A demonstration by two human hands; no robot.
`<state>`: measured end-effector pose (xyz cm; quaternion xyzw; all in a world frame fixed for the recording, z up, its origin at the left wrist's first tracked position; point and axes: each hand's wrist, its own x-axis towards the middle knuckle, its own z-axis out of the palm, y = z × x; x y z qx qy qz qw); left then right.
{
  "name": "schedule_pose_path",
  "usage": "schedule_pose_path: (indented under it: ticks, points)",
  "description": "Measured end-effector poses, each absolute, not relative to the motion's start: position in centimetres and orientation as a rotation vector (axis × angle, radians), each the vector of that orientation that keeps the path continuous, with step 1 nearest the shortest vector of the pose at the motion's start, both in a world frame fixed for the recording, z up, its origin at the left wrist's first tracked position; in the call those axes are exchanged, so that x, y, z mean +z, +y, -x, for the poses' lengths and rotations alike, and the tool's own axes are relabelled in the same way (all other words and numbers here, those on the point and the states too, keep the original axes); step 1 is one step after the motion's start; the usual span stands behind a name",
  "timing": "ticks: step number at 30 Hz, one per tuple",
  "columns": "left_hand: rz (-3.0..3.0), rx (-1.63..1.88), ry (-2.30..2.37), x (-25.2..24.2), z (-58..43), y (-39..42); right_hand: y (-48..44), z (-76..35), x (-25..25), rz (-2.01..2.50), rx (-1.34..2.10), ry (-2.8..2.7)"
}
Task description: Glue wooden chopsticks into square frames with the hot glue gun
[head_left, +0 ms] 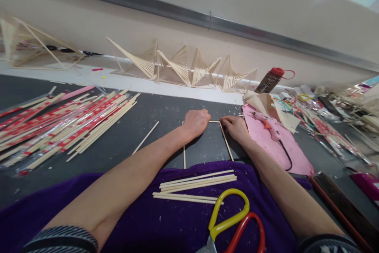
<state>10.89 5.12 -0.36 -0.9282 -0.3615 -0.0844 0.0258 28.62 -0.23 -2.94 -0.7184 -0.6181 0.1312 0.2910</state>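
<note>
My left hand (197,121) is closed over the left part of a thin wooden stick (214,121) that lies crosswise on the dark table. My right hand (236,127) pinches at the right end of this stick, where it meets another wooden stick (226,141) running toward me. A further stick (184,156) comes out from below my left wrist. Together they outline an open-sided frame; its left corner is hidden by my hand. Several loose sticks (198,182) lie on the purple cloth (133,213) in my lap, beside scissors (229,215) with yellow and red handles.
Bundles of wrapped sticks (79,122) cover the left side, with a single stick (145,137) nearer. At right, a pink glue gun (271,128) rests on pink paper (291,152). Behind stand several twisted stick models (174,65) and a bottle (269,80).
</note>
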Motion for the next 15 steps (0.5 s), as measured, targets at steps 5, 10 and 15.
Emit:
schedule_pose_path:
  ticks: [5,10,15]
  points:
    - [2.860,-0.241,-1.123,-0.1,-10.6,5.1,-0.4,-29.0,-2.6,1.876,0.416,-1.477]
    - [2.795,-0.351,-1.201,1.8,-9.2,6.0,-1.0,-28.9,-1.6,1.891,0.306,-1.505]
    - [2.735,-0.502,-1.357,3.5,-6.3,7.8,-0.8,-29.0,-1.5,1.996,0.190,-1.700]
